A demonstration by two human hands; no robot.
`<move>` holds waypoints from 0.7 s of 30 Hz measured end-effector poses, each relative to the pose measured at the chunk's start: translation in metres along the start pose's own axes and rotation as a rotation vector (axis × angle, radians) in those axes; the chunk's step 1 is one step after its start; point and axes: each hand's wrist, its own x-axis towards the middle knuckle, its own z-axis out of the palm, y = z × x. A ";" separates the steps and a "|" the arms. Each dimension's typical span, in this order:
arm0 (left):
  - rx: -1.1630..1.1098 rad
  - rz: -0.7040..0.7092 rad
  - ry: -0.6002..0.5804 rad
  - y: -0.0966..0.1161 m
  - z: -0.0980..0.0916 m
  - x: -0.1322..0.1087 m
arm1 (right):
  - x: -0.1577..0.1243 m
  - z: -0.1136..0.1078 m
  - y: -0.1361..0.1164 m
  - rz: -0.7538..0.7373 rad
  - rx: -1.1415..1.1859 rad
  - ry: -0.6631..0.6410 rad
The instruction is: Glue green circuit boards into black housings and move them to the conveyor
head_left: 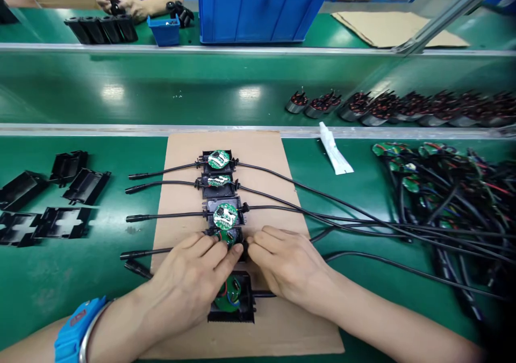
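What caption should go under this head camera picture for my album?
Left hand holds a green circuit board, right hand its black housing, on a cardboard sheet.

The tabletop is a smooth green sheet with a soft gloss that catches the lamps. The cardboard on it is matt brown, a little scuffed. Each housing is matt black plastic; the boards are glossy green. The cables look like dull black rubber. The rail is brushed metal, the crate shiny blue plastic.
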 end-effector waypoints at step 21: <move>0.066 -0.017 -0.012 0.004 0.003 0.006 | 0.004 -0.005 0.003 0.021 -0.024 -0.110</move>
